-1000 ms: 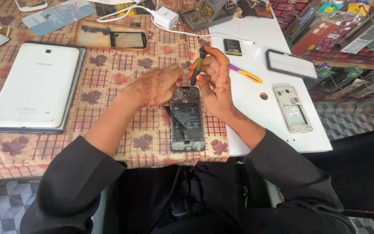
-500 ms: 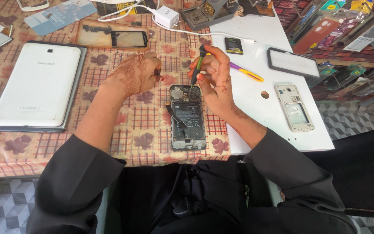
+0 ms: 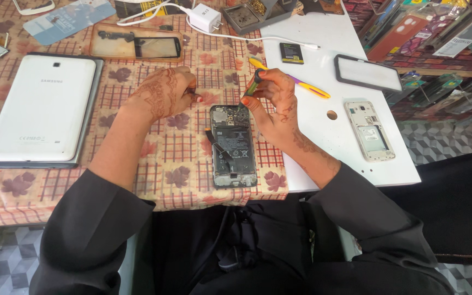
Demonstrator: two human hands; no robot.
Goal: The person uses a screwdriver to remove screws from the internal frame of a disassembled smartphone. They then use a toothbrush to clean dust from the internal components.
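Observation:
An opened dark smartphone (image 3: pixel 233 146) with its back cover off lies on the checked tablecloth (image 3: pixel 181 147), its circuit board and battery exposed. My right hand (image 3: pixel 271 106) holds a small green-handled screwdriver (image 3: pixel 252 87) with its tip at the phone's upper right corner. My left hand (image 3: pixel 165 93) rests on the cloth to the left of the phone's top, fingers curled, pinching at something too small to tell.
A white tablet (image 3: pixel 36 109) lies face down at left. A touch panel (image 3: pixel 137 43), a white charger (image 3: pixel 206 16) with cable, a small battery (image 3: pixel 290 53), a yellow-purple tool (image 3: pixel 301 84), a black-framed screen (image 3: pixel 367 74) and a silver phone frame (image 3: pixel 370 131) lie around.
My left hand has left the phone's top and moved left and away onto the cloth. My right hand stays at the phone's upper right corner with the screwdriver.

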